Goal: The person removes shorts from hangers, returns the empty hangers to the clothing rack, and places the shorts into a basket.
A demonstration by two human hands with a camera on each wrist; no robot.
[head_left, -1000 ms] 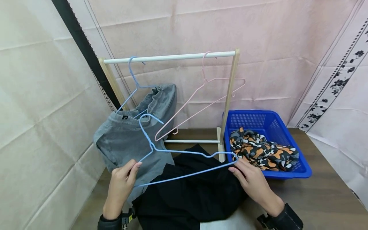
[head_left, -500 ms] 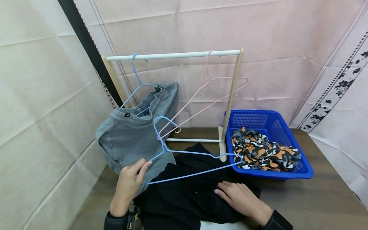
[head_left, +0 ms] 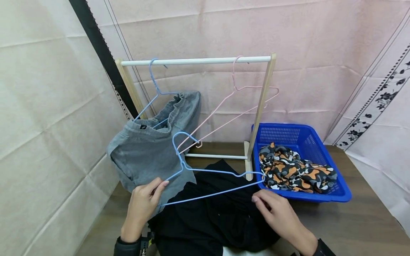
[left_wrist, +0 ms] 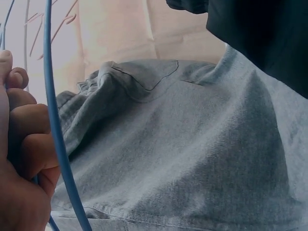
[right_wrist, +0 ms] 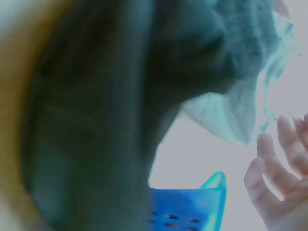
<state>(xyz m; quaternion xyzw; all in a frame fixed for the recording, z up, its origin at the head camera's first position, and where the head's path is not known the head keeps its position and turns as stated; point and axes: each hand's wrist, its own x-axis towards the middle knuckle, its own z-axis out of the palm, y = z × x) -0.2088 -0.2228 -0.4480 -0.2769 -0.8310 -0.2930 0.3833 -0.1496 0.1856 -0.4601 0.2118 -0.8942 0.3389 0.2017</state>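
Observation:
My left hand [head_left: 144, 206] pinches the left arm of a blue clothes hanger [head_left: 221, 195], its hook upright and its right end overlapping the basket's near edge in the head view. Below the hanger lies a crumpled black garment [head_left: 205, 220]. Close to that garment's right side is my right hand [head_left: 282, 215]; in the right wrist view its fingers [right_wrist: 274, 168] are spread and loosely bent, holding nothing. Grey denim shorts [head_left: 150, 153] hang on another blue hanger [head_left: 153, 80] at the rack's left and fill much of the left wrist view.
A clothes rack [head_left: 198, 61] with a white rail and wooden posts stands behind the hands. On its right side hangs a bare pink hanger [head_left: 221, 106]. A blue basket [head_left: 344, 193] holds a camouflage-patterned garment [head_left: 298, 170]. Fabric walls enclose the wooden table [head_left: 358, 220].
My right hand has let go of the hanger's right end, gone down to the black garment, then moved slightly right and up. The left hand, still holding the hanger, has shifted a little right.

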